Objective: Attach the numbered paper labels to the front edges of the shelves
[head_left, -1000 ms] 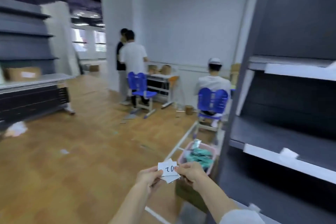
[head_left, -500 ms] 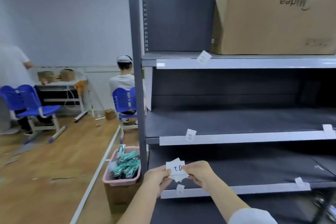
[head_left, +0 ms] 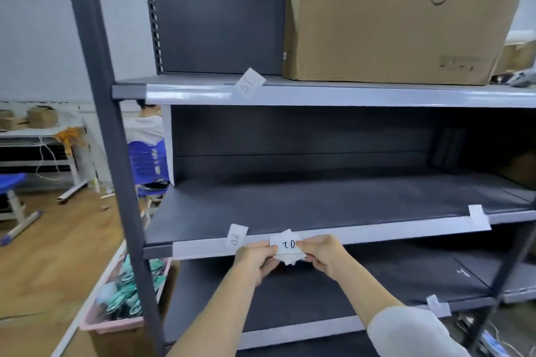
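A small stack of white paper labels (head_left: 287,246), the top one marked "02", is pinched between my left hand (head_left: 255,258) and my right hand (head_left: 324,255). Both hands hold it right in front of the middle shelf's pale front edge (head_left: 377,230). A label (head_left: 236,236) is stuck on that edge just left of my hands, and another blank-looking one (head_left: 478,216) sits at its right. The top shelf's edge (head_left: 348,97) carries a label marked "01" (head_left: 249,82). The lower shelf's edge (head_left: 333,327) has a label (head_left: 435,304) at its right.
A large cardboard box (head_left: 391,17) stands on the top shelf. The dark upright post (head_left: 116,153) frames the rack's left side. A pink bin (head_left: 121,307) of teal packets sits on a box at the lower left. A seated person (head_left: 145,127) and desks lie beyond.
The view swung right from the open room onto the shelf rack and drew closer. My hands, still holding the label stack, rose from the lower shelf to the middle shelf's front edge.
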Action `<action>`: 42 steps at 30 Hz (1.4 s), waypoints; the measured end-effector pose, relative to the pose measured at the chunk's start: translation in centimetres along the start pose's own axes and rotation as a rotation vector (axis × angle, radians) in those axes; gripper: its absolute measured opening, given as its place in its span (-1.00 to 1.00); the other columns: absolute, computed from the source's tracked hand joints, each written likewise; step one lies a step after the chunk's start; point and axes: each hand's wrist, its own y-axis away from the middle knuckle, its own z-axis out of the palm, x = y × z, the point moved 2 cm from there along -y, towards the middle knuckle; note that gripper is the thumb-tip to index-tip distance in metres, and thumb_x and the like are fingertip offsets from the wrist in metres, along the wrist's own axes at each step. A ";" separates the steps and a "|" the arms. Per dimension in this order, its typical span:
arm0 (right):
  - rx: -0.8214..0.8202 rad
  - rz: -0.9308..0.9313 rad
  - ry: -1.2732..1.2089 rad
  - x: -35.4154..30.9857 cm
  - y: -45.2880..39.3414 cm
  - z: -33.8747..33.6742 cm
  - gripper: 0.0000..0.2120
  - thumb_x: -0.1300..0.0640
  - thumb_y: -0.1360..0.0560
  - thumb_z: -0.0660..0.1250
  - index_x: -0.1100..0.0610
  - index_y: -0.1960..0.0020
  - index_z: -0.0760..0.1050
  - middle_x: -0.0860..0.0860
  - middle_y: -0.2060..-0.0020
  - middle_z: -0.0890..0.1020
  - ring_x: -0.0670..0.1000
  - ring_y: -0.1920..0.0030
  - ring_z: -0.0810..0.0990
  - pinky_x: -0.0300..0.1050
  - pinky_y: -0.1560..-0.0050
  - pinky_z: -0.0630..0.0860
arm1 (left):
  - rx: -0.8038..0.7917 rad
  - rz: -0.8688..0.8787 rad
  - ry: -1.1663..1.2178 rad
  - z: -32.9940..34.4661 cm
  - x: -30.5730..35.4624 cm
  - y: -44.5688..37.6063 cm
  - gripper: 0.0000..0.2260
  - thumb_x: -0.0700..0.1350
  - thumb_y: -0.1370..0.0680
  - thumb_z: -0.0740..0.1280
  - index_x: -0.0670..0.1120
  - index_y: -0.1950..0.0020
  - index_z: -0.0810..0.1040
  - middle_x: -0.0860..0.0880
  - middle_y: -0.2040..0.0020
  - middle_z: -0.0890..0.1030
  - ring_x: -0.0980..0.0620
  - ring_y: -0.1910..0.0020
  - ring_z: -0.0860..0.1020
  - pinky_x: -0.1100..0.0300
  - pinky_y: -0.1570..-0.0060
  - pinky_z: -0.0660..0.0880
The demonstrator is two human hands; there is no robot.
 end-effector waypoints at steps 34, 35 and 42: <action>-0.066 0.011 0.752 -6.6 -24.7 -3.8 -0.76 0.17 -0.38 0.42 0.30 0.03 0.56 -0.01 0.53 0.55 -0.04 0.34 0.63 -0.25 0.11 0.59 | 0.224 -0.002 -1.064 8.9 5.3 -23.5 -0.84 -0.30 -0.40 0.31 -0.25 0.03 0.54 -0.16 0.04 0.61 -0.13 0.05 0.62 0.10 0.12 0.60; -0.065 0.003 0.793 -6.6 -24.8 -3.7 -0.83 0.15 -0.37 0.43 0.24 0.15 0.54 -0.04 0.62 0.53 -0.07 0.39 0.60 -0.26 0.17 0.57 | 0.251 0.017 -1.133 9.1 5.3 -23.7 -0.81 -0.28 -0.43 0.29 -0.24 -0.02 0.54 -0.16 -0.03 0.61 -0.13 -0.03 0.60 0.10 0.05 0.56; -0.079 -0.029 0.935 -6.5 -25.4 -3.5 -0.71 0.03 -0.31 0.47 0.17 0.27 0.40 -0.04 0.52 0.46 -0.01 0.24 0.51 -0.19 0.20 0.42 | 0.342 -0.007 -1.359 9.2 5.0 -24.7 -0.62 -0.07 -0.42 0.41 -0.13 -0.19 0.44 -0.10 -0.25 0.49 -0.08 -0.31 0.36 0.11 -0.22 0.37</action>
